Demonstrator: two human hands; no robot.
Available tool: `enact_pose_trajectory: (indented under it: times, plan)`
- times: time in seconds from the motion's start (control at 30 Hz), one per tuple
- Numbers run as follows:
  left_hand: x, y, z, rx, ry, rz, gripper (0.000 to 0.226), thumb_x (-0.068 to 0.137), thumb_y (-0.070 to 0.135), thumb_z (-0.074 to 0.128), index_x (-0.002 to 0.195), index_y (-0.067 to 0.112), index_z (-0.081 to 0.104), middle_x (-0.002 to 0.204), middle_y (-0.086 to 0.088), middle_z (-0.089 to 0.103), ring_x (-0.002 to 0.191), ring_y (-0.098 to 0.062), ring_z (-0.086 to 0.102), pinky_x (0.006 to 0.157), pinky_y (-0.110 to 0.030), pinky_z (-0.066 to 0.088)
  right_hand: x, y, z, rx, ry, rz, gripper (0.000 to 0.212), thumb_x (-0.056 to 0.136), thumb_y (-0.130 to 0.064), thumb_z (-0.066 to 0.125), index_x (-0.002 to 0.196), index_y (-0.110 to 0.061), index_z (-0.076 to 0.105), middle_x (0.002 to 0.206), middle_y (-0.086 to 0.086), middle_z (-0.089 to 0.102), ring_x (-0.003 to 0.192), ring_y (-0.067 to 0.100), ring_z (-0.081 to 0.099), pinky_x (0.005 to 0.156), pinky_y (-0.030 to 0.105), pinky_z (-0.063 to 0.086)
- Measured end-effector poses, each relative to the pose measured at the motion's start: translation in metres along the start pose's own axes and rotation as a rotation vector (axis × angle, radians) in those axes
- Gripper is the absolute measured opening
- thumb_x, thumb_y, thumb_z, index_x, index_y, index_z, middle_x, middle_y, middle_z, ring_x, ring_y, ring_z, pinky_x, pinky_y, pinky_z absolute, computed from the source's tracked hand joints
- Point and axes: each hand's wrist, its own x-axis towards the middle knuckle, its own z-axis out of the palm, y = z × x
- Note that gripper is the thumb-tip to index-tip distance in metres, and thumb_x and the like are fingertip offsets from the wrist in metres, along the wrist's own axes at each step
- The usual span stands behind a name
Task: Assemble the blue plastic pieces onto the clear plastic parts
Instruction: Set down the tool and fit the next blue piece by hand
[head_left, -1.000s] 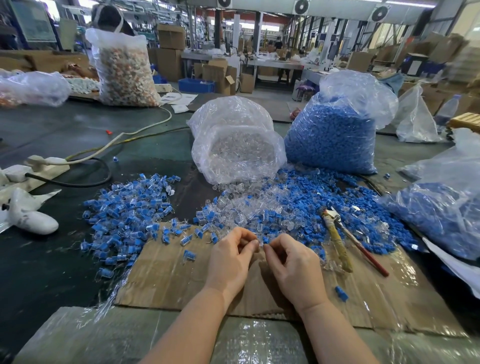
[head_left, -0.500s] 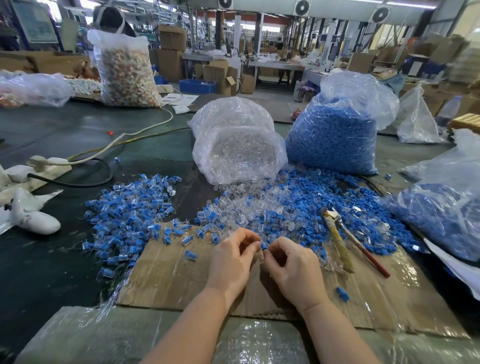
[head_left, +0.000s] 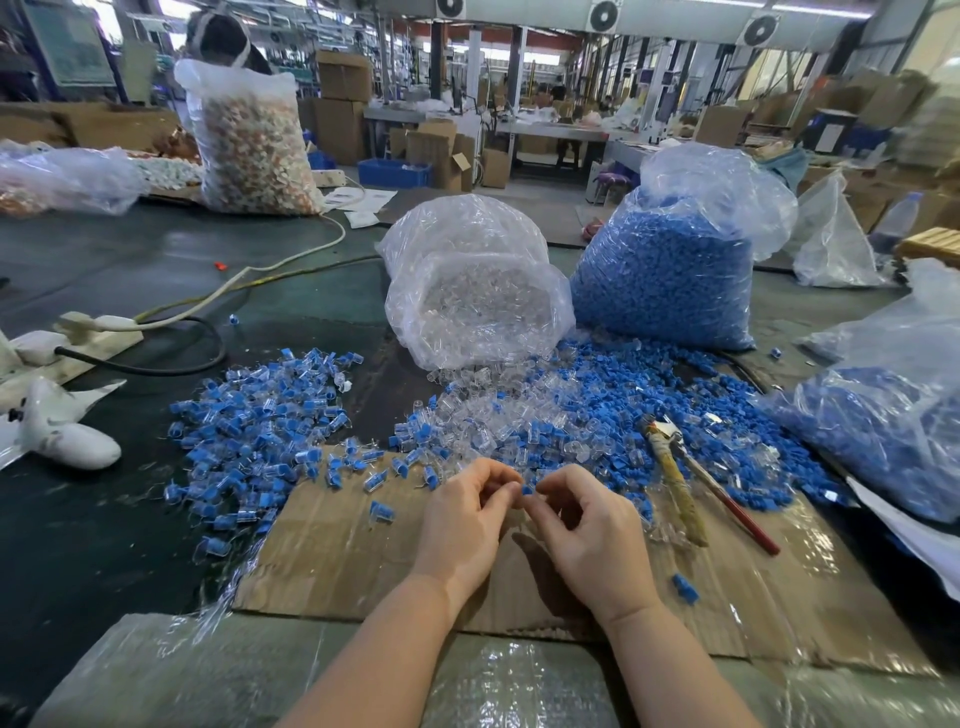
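My 2 hands meet over the cardboard sheet that lies on the counter. My left hand has its fingers curled in, thumb and forefinger pinched together at the tips, and my right hand does the same from the other side, so the fingertips of both nearly touch. Between them sits a small blue piece; I pinch it with both hands, though whether a clear part is there too is too small to tell. Just beyond my fingers spreads a mixed heap of clear plastic parts and loose blue plastic pieces, spilling from 2 bags: the open clear bag lying on its side, and the tall bag of blue pieces standing upright to its right. To my left, a separate pile of assembled pieces, blue inside clear, lies partly on the dark counter and partly on the cardboard edge. A pair of pliers with 1 wrapped handle and 1 red handle rests on the cardboard to the right of my right hand, among the blue pieces. A single blue piece lies alone near my right wrist. Another bag of blue parts sits at the far right.
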Motion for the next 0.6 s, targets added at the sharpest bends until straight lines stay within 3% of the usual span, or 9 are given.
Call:
enact_pose_trajectory:
  times: [0.17, 0.6]
  plan:
    - [0.0002, 0.0013, -0.0006, -0.028, -0.008, 0.015, 0.019, 0.089, 0.012, 0.058, 0.083, 0.03, 0.06, 0.078, 0.003, 0.065, 0.071, -0.005, 0.06, 0.063, -0.013, 0.048, 0.0007, -0.0011, -0.0008, -0.017, -0.027, -0.092, 0.022, 0.076, -0.012, 0.074, 0.096, -0.017, 0.068, 0.08, -0.013, 0.062, 0.071, 0.009, 0.059, 0.067, 0.033, 0.053]
    - [0.0003, 0.0017, 0.0001, -0.021, -0.013, 0.036, 0.016, 0.086, 0.008, 0.062, 0.083, 0.024, 0.062, 0.075, 0.004, 0.065, 0.067, 0.003, 0.058, 0.062, -0.008, 0.046, 0.0009, 0.0031, -0.0001, -0.008, -0.039, -0.116, 0.015, 0.079, -0.017, 0.068, 0.093, -0.016, 0.07, 0.084, -0.007, 0.064, 0.074, 0.014, 0.06, 0.065, 0.037, 0.053]
